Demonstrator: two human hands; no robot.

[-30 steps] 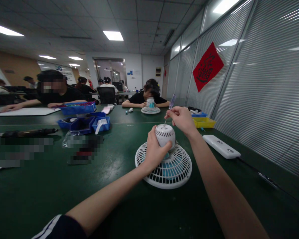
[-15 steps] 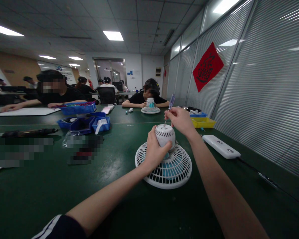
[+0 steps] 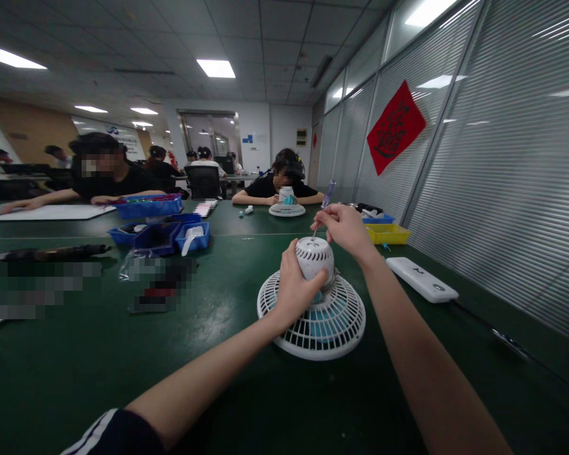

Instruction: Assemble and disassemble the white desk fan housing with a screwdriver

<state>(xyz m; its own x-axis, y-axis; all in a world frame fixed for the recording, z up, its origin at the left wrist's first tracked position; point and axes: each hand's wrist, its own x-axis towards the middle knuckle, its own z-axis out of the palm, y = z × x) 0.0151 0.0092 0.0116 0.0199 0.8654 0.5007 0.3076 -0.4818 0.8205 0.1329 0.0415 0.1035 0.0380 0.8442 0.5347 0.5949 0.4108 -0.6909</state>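
Note:
A white fan (image 3: 277, 341) lies grille-down on the green table (image 3: 208, 392), its light-blue blades showing through the bars. Its rounded motor housing (image 3: 315, 256) points up. My left hand (image 3: 298, 287) wraps around the housing's left side, thumb across the front. Above it, my right hand (image 3: 344, 227) pinches a screwdriver (image 3: 329, 193) with a clear purple handle, tilted slightly to the right. The metal shaft runs down to the top of the housing; where the tip sits inside is too small to make out.
Blue bins (image 3: 157, 237) stand at the left, beside a plastic bag (image 3: 135, 262). A yellow tray (image 3: 387, 234) and a white power strip (image 3: 422, 279) with a black cord are at the right. Across the table, a person (image 3: 284, 180) leans behind another fan (image 3: 287, 210).
My right hand's fingers have shifted slightly around the screwdriver, and its handle has tilted a little more to the right. My left hand and the fan stay in place.

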